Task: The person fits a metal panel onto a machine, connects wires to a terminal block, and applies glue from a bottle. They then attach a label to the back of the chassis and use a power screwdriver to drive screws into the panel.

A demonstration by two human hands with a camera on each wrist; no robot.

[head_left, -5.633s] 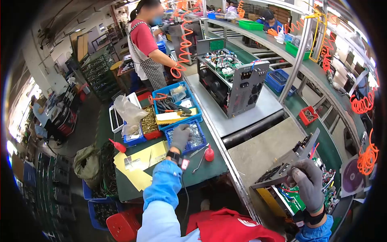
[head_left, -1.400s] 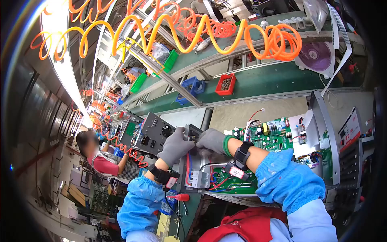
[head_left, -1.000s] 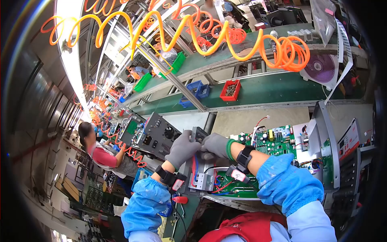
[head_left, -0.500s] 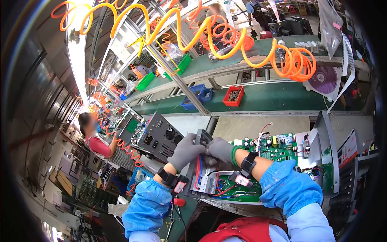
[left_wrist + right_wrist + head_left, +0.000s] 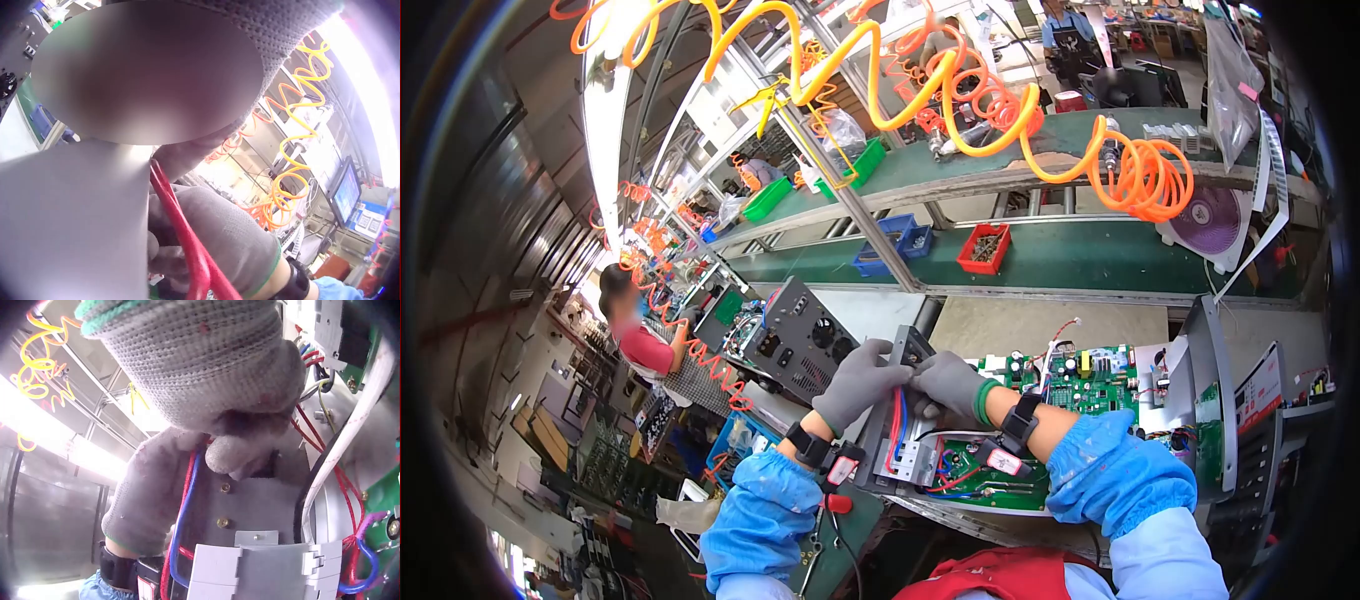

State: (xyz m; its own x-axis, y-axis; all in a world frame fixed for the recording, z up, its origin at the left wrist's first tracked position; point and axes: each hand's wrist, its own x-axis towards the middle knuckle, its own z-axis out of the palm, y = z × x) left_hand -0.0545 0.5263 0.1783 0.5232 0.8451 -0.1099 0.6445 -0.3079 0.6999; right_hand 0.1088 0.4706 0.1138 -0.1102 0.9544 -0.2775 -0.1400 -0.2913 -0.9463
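Two gloved hands meet at the top of the grey panel (image 5: 878, 425), which stands upright at the 9 o'clock end of an open chassis (image 5: 1200, 400) in the head view.

1. Left hand (image 5: 860, 380): it sits at 9 o'clock of the panel. The fingers wrap over the panel's upper edge and grip it. The left wrist view shows only a blurred palm close to the lens.
2. Right hand (image 5: 945, 382): it sits at 3 o'clock of the panel. The fingers are curled tight. In the right wrist view the thumb tip presses into the panel's upper face, clamping it. What lies under the fingertips is hidden.
3. Black socket (image 5: 915, 350): it is set in the panel top, at 12 o'clock of the point where the fingertips meet.
4. Red wire (image 5: 892, 425) and blue wire (image 5: 902, 428): they run side by side down the panel face, from under the hands towards 6 o'clock.
5. Grey breaker (image 5: 915, 462): it is mounted on the panel at 6 o'clock of the hands, where the wires end.

Surroundings:
- A green circuit board (image 5: 1090, 375) lies in the chassis at 3 o'clock of the right hand.
- A black-faced unit (image 5: 800, 340) stands at 10 o'clock of the left hand.
- A red bin (image 5: 985, 248) sits on the green shelf at 12 o'clock.
- An orange coiled hose (image 5: 960, 90) hangs above the shelf.
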